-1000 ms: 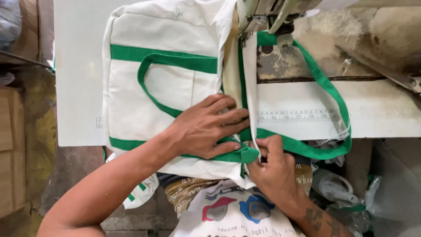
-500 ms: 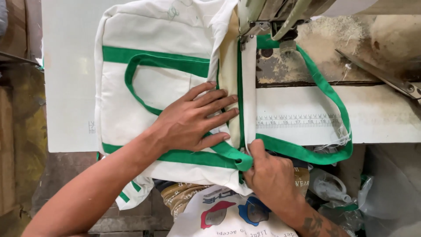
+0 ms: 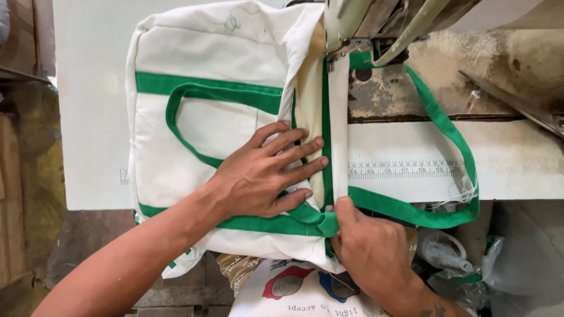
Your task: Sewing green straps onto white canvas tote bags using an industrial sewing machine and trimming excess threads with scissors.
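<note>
1. Since the half-second-earlier view, the white bag point(image 3: 200, 123) sits farther up under the sewing machine point(image 3: 376, 23); green edge binding point(image 3: 326, 135) appears part stitched, its lower run unsewn.
2. Left hand point(image 3: 258, 176) lies open, flat on the bag.
3. Right hand point(image 3: 370, 252) pinches the binding's lower end.
4. Printed white sack point(image 3: 294, 287), red and blue shapes, lies below.
5. Ruler strip point(image 3: 405, 170) marks the table.

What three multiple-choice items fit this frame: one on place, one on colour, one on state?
1. Where does the left hand rest?
A. flat on the white bag
B. on the ruler strip
C. on the floor

2. What colour is the strap?
A. red
B. green
C. black

3. How is the right hand placed?
A. lifted clear
B. holding scissors
C. thumb pressing the bag's near edge

Key: 1 A, fingers lie spread on the fabric; 2 B, the trim and loop are green; 3 C, the thumb sits on the green trim below the sewing machine.
</note>
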